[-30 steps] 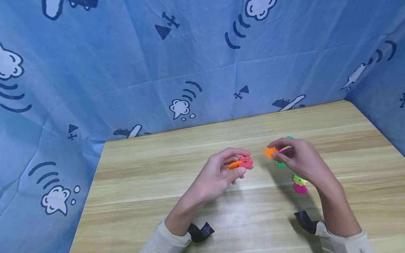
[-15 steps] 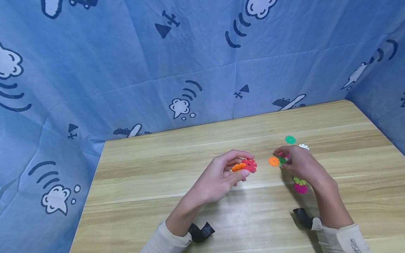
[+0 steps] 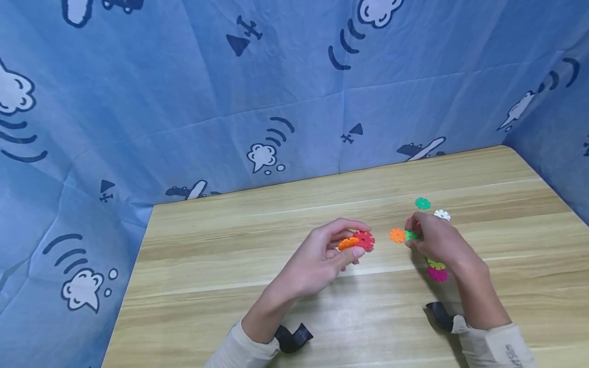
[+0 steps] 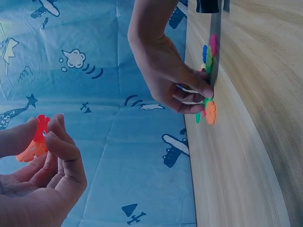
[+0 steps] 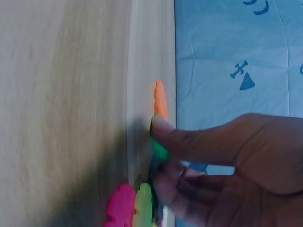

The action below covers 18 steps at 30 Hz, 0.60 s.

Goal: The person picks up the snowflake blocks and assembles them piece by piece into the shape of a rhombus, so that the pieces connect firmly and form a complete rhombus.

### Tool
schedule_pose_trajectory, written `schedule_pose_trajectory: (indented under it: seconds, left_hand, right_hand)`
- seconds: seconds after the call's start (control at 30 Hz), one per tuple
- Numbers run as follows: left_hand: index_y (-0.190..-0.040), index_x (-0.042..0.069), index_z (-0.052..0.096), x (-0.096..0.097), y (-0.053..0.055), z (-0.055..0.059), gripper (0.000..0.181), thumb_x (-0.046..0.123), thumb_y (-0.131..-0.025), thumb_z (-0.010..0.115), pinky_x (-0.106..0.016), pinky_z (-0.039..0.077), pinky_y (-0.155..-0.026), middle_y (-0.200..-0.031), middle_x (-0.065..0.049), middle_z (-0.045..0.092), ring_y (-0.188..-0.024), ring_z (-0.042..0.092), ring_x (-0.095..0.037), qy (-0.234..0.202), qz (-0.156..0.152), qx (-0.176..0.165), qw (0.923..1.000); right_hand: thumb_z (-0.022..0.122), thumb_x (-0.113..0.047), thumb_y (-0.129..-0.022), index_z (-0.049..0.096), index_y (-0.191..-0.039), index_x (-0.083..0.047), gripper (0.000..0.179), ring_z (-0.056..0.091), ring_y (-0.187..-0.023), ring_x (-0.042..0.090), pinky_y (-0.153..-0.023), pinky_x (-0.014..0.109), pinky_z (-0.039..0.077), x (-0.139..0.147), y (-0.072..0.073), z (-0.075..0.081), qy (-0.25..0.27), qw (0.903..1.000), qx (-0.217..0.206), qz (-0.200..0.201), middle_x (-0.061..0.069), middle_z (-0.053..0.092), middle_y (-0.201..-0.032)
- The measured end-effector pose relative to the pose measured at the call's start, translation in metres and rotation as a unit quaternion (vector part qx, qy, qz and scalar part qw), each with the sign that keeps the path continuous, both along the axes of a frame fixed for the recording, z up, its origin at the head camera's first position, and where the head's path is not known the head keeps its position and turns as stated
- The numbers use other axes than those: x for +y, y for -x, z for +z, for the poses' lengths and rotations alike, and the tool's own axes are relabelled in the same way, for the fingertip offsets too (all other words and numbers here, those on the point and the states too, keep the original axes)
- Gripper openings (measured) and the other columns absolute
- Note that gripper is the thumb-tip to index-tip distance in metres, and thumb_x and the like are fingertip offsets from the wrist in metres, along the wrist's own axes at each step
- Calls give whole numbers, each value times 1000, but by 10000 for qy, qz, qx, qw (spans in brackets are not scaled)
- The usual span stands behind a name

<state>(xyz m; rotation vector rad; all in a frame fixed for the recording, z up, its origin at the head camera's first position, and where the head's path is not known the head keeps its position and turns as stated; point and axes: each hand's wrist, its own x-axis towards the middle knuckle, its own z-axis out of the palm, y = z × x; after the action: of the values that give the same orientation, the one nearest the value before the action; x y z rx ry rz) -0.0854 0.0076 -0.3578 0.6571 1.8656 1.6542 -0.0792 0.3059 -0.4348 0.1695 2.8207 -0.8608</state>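
In the head view my left hand holds a red notched building disc between thumb and fingers, above the table. An orange notched disc sits against it at an angle, seemingly slotted in; the left wrist view shows both too. My right hand is down at a group of discs, thumb and fingertips on a green disc as if pinching its edges. Touching or overlapping that green disc is another orange disc. A pink disc is partly hidden under the right fingers. The right wrist view shows the thumb against the green disc.
Beyond the right hand lie a second green disc and a white disc. Nearer me are a yellow-green disc and a magenta disc. A blue patterned cloth hangs behind the wooden table.
My right hand has lowered the orange disc it was pinching to the table, let go of it, and moved onto the green disc. The left hand shifted slightly right with its discs.
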Motion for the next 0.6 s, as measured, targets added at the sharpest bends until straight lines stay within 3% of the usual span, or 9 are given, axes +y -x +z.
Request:
schedule_pose_trajectory:
  seconds: [0.1,0.23,0.43,0.5,0.6]
  left_hand:
    - [-141,13,65,0,0,0,38,6,-104,69,-18,57,-71,-122,-8,74,-88,69,-9,-50,94,61,9999]
    - [-141,14,66,-1,-1,1,37,6,-104,69,-17,55,-69,-118,-9,74,-82,67,-9,-138,233,140,9995]
    - [-141,14,66,0,-1,2,37,8,-105,69,-18,56,-69,-124,-7,73,-85,68,-9,-168,272,30,9995]
    - [-142,14,66,-1,-1,1,37,10,-105,69,-17,55,-68,-127,-6,72,-85,68,-9,-155,301,-45,9994]
    - [-143,15,66,-1,-2,1,39,12,-105,69,-16,45,-58,-127,-5,70,-66,57,-12,-100,362,-114,9992]
  right_hand:
    - [81,0,-91,61,-106,4,25,59,-84,30,-65,31,52,2,3,0,179,9998,28,-40,19,65,-95]
    - [76,-1,-97,62,-110,5,20,67,-88,34,-64,28,56,3,4,4,404,9985,331,-155,23,67,-100]
    - [76,0,-98,58,-125,4,33,73,-106,47,-71,25,62,1,3,10,902,9916,896,-239,29,67,-118]
    - [76,0,-98,57,-127,3,35,74,-106,44,-72,19,60,-1,2,13,1072,9886,1041,-185,27,67,-119]
    - [77,0,-97,59,-124,1,33,74,-99,27,-71,16,58,-4,0,18,1238,9841,1271,-94,21,67,-116]
